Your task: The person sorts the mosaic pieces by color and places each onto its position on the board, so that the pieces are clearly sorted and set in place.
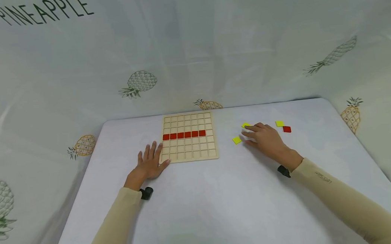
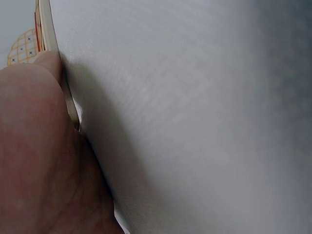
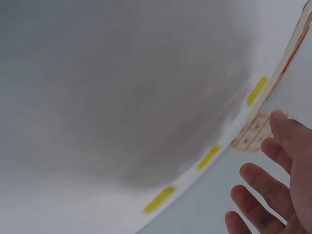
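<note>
Hovering to the right of the gridded board, the right hand has its fingers spread and slightly bent, gripping nothing, with the index fingertip by a yellow tile. Picking a loose tile seems to be the step in hand; the next move probably calls for lowering thumb and finger to pinch one by its edges. Two more yellow tiles and a red tile lie right of the board, and six red tiles form a row on it. The left hand lies palm down, fingers extended, at the board's lower-left corner, its grip unclosed.
</note>
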`<state>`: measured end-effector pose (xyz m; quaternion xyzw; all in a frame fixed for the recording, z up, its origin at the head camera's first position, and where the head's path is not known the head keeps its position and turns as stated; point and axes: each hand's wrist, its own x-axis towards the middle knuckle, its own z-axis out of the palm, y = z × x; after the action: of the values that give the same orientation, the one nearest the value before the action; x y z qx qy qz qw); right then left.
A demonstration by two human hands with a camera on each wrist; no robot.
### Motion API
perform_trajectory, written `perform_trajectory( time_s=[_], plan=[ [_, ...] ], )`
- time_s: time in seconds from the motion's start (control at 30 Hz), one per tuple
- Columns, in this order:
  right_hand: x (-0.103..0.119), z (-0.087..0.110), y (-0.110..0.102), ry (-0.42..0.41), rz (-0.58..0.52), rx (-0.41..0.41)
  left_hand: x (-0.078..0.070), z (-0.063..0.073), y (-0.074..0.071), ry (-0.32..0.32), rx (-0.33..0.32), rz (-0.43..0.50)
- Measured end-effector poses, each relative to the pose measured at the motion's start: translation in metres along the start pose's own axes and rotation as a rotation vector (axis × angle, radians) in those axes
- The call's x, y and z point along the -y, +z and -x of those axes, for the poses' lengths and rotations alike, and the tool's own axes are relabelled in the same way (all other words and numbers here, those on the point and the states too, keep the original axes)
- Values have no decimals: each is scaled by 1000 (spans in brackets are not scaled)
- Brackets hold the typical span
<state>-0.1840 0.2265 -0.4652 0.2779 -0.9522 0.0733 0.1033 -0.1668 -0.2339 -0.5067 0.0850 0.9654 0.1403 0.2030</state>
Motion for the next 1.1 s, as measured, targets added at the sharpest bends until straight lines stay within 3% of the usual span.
perform_trajectory(
  time_s=[0.63,0.8,1.1],
  plan=[
    [-67,55,-14,97,71,-46,1,0,1,11,-5,-12],
    [-83,64,-12,107,49,-74,2,0,2,11,-13,-16],
    [-96,70,-12,137,46,-44,2,2,1,20,-19,-7]
  ],
)
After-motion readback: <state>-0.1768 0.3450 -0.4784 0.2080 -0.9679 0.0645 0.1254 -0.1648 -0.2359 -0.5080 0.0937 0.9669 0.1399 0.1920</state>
